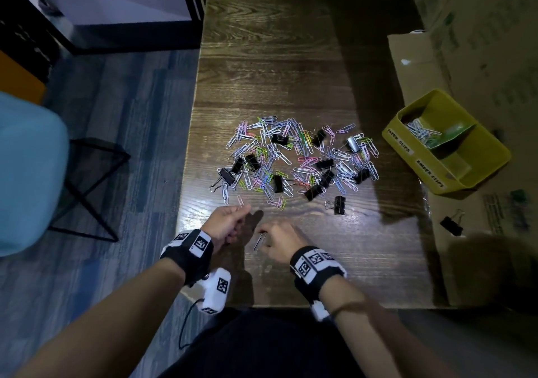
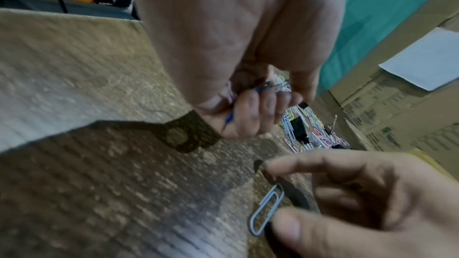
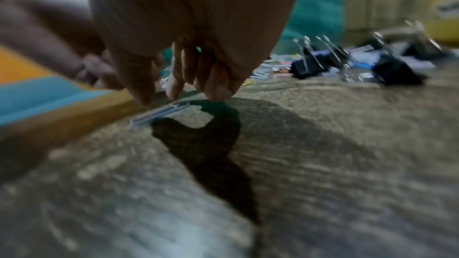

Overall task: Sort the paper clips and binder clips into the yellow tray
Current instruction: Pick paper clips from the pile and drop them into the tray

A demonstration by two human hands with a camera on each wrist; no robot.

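Clips (image 1: 294, 159) lie heaped mid-worktop (image 1: 276, 57), tray (image 1: 492, 156) far right. My right hand (image 1: 281, 242) pinches one silver clip (image 2: 267, 210) at its end; left hand (image 1: 227, 223) curls round several. Light, thin, slippery wire, I'd judge: nip an end, lift the flat loop.

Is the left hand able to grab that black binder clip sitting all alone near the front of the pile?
Probably not easily. The left hand already grips a bunch of paper clips, and the lone binder clip lies across on the right side, past the right hand. The bare table leaves the right hand a freer way.
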